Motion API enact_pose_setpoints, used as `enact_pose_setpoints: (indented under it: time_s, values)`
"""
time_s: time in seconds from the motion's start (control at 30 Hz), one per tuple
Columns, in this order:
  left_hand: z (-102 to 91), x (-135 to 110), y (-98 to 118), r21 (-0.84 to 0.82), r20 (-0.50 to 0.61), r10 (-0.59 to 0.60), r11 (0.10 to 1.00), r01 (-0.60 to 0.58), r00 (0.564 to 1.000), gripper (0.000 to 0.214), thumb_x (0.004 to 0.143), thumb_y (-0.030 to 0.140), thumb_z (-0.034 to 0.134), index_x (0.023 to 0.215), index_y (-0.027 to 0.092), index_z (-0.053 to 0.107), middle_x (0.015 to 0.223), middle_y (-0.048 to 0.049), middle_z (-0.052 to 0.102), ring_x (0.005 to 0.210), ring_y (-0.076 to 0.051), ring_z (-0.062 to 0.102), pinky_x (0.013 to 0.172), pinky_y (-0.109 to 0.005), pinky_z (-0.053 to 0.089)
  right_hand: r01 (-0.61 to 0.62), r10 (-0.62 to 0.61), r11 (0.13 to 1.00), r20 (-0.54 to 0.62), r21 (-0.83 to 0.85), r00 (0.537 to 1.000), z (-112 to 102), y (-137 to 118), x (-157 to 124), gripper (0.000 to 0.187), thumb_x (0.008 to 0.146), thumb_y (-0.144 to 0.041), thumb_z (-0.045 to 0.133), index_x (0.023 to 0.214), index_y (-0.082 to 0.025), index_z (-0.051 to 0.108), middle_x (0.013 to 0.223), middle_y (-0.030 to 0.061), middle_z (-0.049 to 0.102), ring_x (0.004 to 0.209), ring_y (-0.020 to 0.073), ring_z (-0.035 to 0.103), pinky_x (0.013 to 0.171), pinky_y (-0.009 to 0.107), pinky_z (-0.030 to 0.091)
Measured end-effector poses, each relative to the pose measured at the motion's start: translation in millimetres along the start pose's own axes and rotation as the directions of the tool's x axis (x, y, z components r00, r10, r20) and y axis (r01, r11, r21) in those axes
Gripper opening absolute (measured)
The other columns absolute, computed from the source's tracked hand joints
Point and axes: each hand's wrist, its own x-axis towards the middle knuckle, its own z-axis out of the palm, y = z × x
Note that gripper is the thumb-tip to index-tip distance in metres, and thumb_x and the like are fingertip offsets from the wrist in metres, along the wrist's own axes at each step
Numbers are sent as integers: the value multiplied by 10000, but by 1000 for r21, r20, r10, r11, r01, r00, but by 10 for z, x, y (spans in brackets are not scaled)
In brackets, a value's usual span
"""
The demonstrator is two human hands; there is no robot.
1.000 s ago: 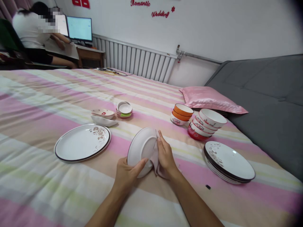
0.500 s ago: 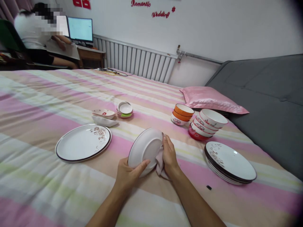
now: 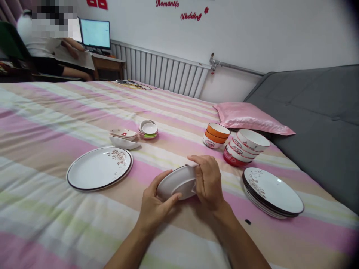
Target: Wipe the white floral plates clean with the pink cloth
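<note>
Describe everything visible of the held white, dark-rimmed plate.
The white, dark-rimmed plate looks like glazed ceramic. It is tilted over the pastel striped bedspread, underside and raised foot ring facing the camera. The bare left-hand grip holds its left side, thumb on the underside; the right-hand grip covers its right edge, with a pale cloth partly showing.

A white plate [image 3: 175, 184] with a thin dark rim sits tilted between the left hand [image 3: 157, 201] and right hand [image 3: 209, 183] above the striped bed [image 3: 70, 228], its underside and raised foot ring partly in view. A pale cloth [image 3: 192, 163], mostly hidden, shows at the rim beside the right hand.
</note>
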Motion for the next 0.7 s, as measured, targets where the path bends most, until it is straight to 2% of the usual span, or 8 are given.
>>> enact_pose_setpoints:
  time_s: [0.07, 0.13, 0.2, 0.27, 0.37, 0.53, 0.7]
  values:
    - [-5, -10, -6, 17, -61, -10, 1000, 11, 998, 523, 610, 302, 748, 1092, 151, 614, 991, -76, 683, 874, -222, 634, 782, -296, 515, 54, -54, 999, 21, -3, 998, 48, -31, -13, 337, 902, -171, 359, 1193, -228, 521, 1069, 62, 613, 991, 200, 542, 874, 386, 401]
    - [-5, -16, -9, 6, -62, -74, 997, 74, 995, 415, 611, 311, 741, 971, 123, 659, 835, -55, 695, 735, -205, 636, 679, -278, 524, 85, -84, 996, 45, -10, 995, 95, -68, -25, 420, 904, -173, 352, 1305, -255, 442, 1208, 55, 580, 1147, 217, 494, 979, 422, 351]
    - [0, -15, 0, -32, -28, -154, 988, 154, 988, 323, 598, 319, 741, 827, 100, 678, 686, -34, 671, 612, -184, 608, 579, -262, 510, 98, -96, 995, 83, -18, 992, 137, -106, -40, 487, 908, -180, 338, 1386, -274, 337, 1342, 34, 495, 1294, 229, 370, 1071, 464, 255]
    - [9, -10, 18, -95, -6, -215, 972, 214, 977, 287, 580, 311, 743, 751, 91, 673, 623, -23, 645, 561, -167, 581, 533, -249, 493, 114, -111, 993, 130, -13, 985, 178, -142, -61, 524, 913, -189, 333, 1423, -277, 253, 1421, 14, 400, 1367, 229, 243, 1111, 489, 177]
    - [19, -1, 35, -180, -19, -260, 951, 252, 965, 253, 583, 281, 726, 736, 94, 653, 599, -4, 614, 529, -132, 541, 490, -217, 468, 184, -183, 983, 190, 14, 965, 243, -188, -105, 565, 914, -201, 352, 1441, -279, 163, 1461, -8, 315, 1392, 216, 149, 1133, 480, 127]
    - [13, 10, 13, -187, -52, -234, 957, 221, 971, 183, 610, 227, 692, 720, 101, 619, 624, 9, 595, 541, -102, 505, 485, -190, 452, 277, -270, 961, 274, 15, 923, 308, -227, -147, 604, 913, -193, 370, 1441, -287, 92, 1467, -32, 271, 1396, 187, 116, 1147, 439, 91]
    - [10, 23, 20, -181, -32, -226, 959, 217, 974, 206, 629, 249, 706, 748, 94, 641, 618, 9, 617, 543, -107, 529, 498, -191, 466, 199, -195, 980, 255, 10, 947, 321, -205, -141, 581, 921, -207, 361, 1435, -307, 109, 1475, -34, 257, 1395, 201, 132, 1138, 470, 115]
